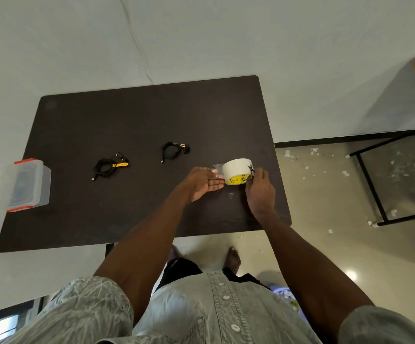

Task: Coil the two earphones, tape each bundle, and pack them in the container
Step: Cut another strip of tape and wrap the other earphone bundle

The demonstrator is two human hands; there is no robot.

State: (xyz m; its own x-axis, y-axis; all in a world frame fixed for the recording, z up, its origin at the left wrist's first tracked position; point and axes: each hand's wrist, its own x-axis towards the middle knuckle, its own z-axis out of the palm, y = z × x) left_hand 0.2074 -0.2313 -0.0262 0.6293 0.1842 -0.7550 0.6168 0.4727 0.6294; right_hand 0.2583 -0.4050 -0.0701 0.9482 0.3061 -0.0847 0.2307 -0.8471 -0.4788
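Head view: tape roll (237, 171) pinched by right hand (259, 192) fingers; left hand (202, 183) fingers straight beside it

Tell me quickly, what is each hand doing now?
Left hand: open, straight fingers touching the tape roll.
Right hand: gripping the tape roll.

We've got open table (132, 207) near us; two earphone coils (109, 165) (174, 150) sit mid-table, container (31, 182) blocks the left edge.
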